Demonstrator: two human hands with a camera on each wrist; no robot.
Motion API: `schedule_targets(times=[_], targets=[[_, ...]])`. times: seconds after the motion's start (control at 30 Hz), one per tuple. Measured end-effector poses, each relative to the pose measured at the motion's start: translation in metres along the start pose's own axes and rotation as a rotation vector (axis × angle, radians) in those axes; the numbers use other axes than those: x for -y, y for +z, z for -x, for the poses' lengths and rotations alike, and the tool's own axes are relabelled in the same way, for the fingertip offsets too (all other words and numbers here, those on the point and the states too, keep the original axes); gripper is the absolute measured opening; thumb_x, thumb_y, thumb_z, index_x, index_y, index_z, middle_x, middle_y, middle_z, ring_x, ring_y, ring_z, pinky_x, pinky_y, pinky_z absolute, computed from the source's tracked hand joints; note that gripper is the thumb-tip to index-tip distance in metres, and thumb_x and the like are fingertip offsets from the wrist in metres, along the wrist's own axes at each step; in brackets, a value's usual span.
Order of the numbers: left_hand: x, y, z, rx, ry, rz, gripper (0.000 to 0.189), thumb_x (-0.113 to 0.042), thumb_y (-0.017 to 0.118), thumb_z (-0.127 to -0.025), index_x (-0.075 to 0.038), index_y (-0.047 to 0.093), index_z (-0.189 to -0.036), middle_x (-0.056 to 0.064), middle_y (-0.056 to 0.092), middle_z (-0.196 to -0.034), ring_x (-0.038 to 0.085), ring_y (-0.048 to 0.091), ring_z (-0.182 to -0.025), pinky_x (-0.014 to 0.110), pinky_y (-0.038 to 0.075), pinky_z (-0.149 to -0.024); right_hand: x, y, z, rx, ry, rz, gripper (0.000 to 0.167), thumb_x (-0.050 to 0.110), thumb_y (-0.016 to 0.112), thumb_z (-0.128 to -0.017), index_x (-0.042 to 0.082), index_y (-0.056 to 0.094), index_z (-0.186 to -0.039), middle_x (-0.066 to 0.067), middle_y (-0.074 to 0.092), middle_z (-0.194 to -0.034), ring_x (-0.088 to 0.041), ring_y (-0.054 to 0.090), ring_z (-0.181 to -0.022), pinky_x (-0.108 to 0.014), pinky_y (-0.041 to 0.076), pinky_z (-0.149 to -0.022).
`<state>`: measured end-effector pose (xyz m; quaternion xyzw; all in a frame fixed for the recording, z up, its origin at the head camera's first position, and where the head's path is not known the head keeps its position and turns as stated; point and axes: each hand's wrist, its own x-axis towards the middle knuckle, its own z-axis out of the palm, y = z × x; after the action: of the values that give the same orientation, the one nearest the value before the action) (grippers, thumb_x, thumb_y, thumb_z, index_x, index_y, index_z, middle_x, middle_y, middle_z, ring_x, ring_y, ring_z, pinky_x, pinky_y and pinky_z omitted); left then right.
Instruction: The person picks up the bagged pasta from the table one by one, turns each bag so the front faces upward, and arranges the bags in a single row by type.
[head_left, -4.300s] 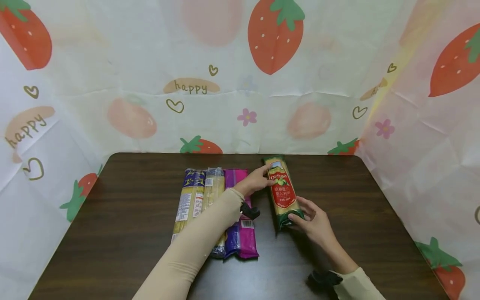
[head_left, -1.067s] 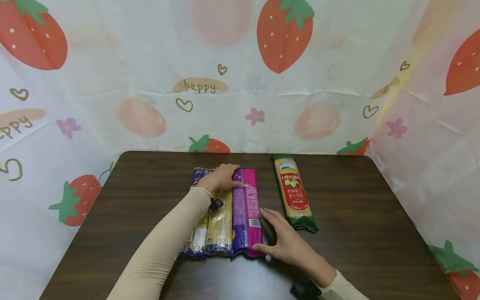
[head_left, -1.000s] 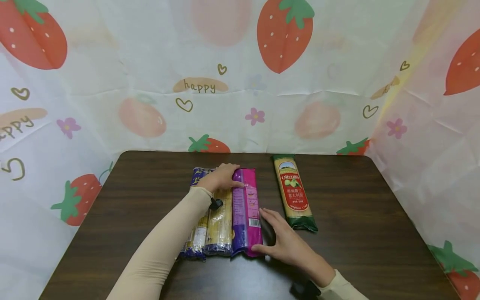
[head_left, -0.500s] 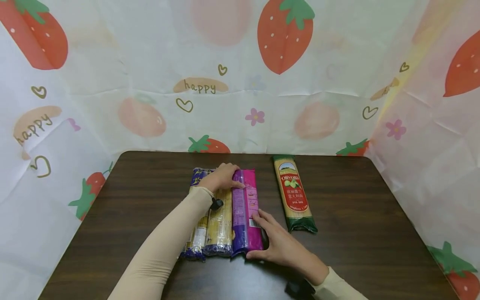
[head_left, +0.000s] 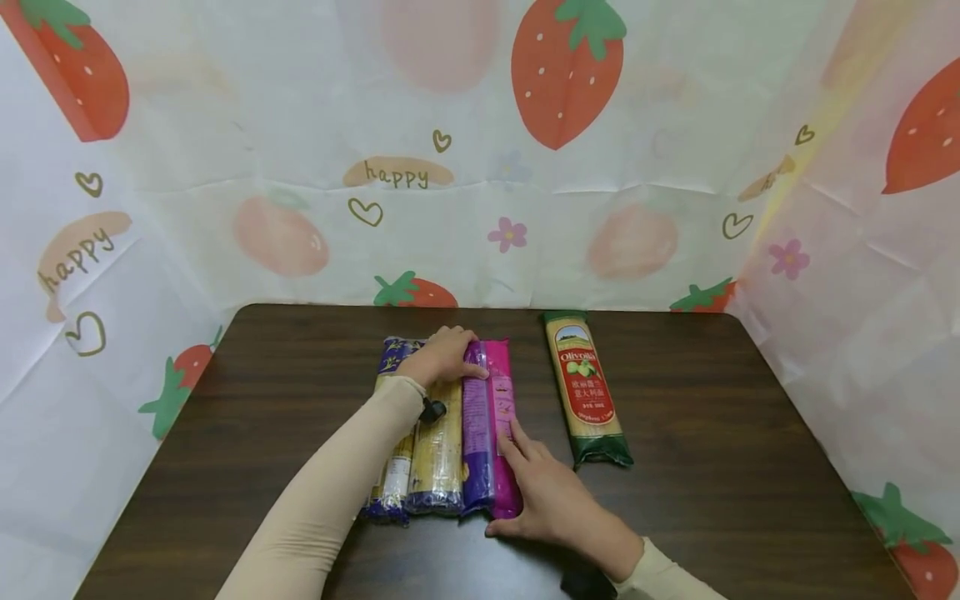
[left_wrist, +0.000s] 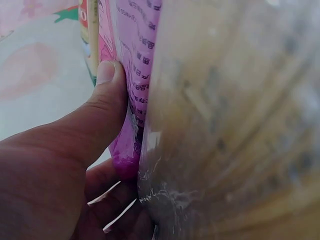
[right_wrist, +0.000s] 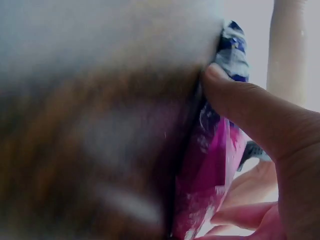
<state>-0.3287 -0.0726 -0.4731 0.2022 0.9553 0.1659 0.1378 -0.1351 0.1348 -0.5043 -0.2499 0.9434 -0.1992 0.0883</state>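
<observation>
A purple-and-pink noodle packet [head_left: 480, 450] lies on the brown table, right of a clear packet of pale noodles [head_left: 437, 458] and a blue-and-yellow one [head_left: 392, 492]. My left hand [head_left: 438, 357] grips the far end of the purple-and-pink packet; in the left wrist view the thumb [left_wrist: 107, 85] presses its printed face and the fingers reach behind its end. My right hand [head_left: 558, 504] is at the near right corner of that packet, fingers extended along its right side. The thumb [right_wrist: 235, 92] sits at the near end. My left forearm partly hides the blue-and-yellow packet.
A green-ended spaghetti packet [head_left: 588, 383] with a red label lies apart on the right, slightly slanted. The table [head_left: 712, 467] is enclosed by a strawberry-print cloth [head_left: 660, 108] at the back and sides.
Both hands have left the spaghetti packet, now lying to the right, and moved left to the purple-and-pink packet. Lately my right hand slid toward its near end while my left stayed.
</observation>
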Motion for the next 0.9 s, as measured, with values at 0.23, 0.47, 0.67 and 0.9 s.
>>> schedule_targets(times=[0.23,0.47,0.67,0.9], targets=[[0.002,0.003,-0.002,-0.013,0.006,-0.017,0.074,-0.045,0.078,-0.100,-0.001,0.053,-0.154,0.020,0.057,-0.149,0.038,0.049,-0.139,0.052,0.036,-0.124,0.007,0.000,-0.002,-0.013,0.023,0.043,0.124,0.066,0.090,-0.078,0.007,0.032,-0.170,-0.025,0.024,-0.174,-0.044,0.047,-0.146,-0.058,0.058,-0.100],[-0.002,0.003,-0.001,-0.010,0.012,-0.022,0.074,-0.046,0.078,-0.099,-0.001,0.054,-0.153,0.019,0.058,-0.148,0.037,0.050,-0.139,0.050,0.035,-0.124,0.005,-0.001,-0.003,-0.089,0.007,0.020,0.109,0.045,0.097,-0.079,0.005,0.042,-0.164,-0.027,0.038,-0.167,-0.046,0.056,-0.137,-0.058,0.060,-0.094],[-0.003,0.000,0.002,-0.019,0.019,-0.031,0.072,-0.047,0.080,-0.097,-0.003,0.057,-0.150,0.016,0.061,-0.144,0.036,0.052,-0.136,0.049,0.037,-0.122,0.001,-0.001,-0.003,-0.113,-0.023,0.015,0.108,0.037,0.097,-0.074,0.002,0.046,-0.162,-0.029,0.044,-0.163,-0.046,0.061,-0.133,-0.057,0.058,-0.100],[0.002,-0.001,-0.001,-0.026,0.038,0.005,0.071,-0.047,0.081,-0.097,-0.002,0.060,-0.147,0.016,0.064,-0.142,0.034,0.054,-0.133,0.049,0.039,-0.121,-0.008,-0.003,-0.003,-0.103,-0.018,-0.090,0.107,0.032,0.097,-0.074,0.002,0.045,-0.163,-0.029,0.043,-0.164,-0.048,0.057,-0.137,-0.057,0.051,-0.111]])
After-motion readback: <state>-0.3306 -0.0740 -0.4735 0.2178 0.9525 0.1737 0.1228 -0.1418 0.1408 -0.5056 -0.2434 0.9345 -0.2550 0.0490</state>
